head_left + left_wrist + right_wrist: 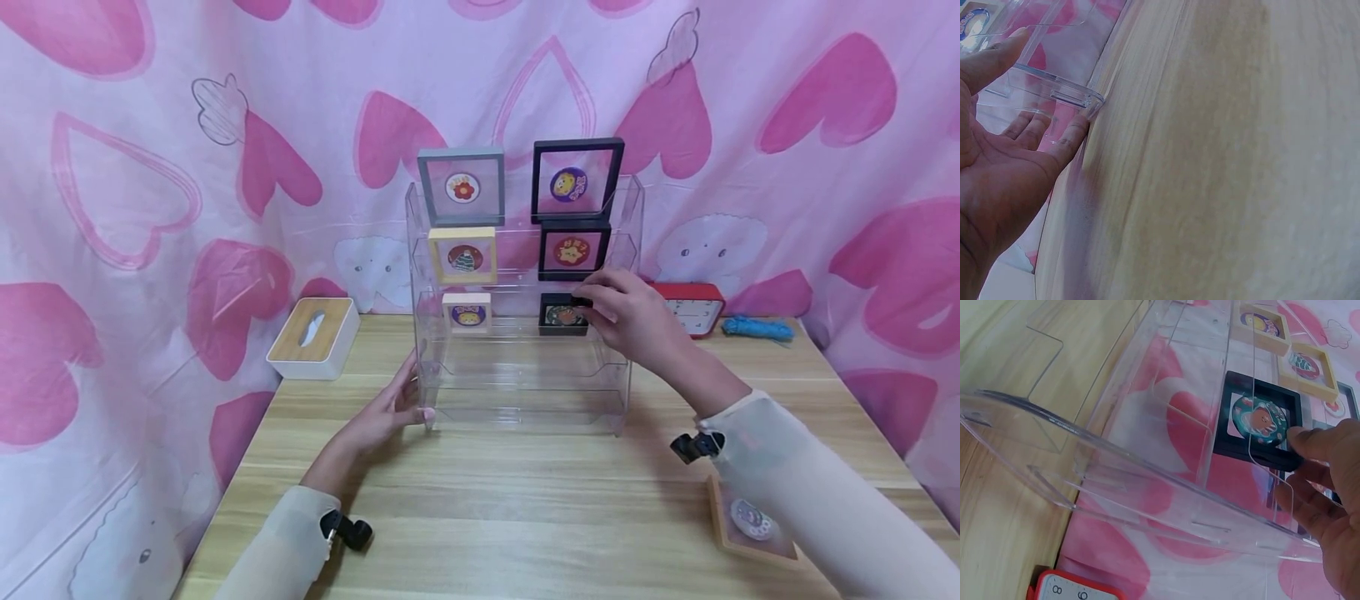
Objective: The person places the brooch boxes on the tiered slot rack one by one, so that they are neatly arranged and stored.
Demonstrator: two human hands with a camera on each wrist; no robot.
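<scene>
A clear acrylic display rack [517, 423] with several tiers stands upright on the table. My right hand [632, 321] pinches the upper right corner of a small black display frame [551, 329] on the third tier from the top. In the right wrist view, that frame shows a round green badge [1260, 422]; the thumb lies on its front and fingers reach behind it. My left hand [381, 417] rests against the rack's lower left side, fingers fairly straight along the side panel [1079, 94] and thumb at the front.
Beside it on that tier is a small cream frame [467, 313]. Above are a yellow frame [462, 256], a grey frame [462, 218] and two black frames. Left stands a tissue box [311, 369]; right, a red clock [690, 310] and blue cord [757, 329]. A wooden frame [750, 521] lies front right.
</scene>
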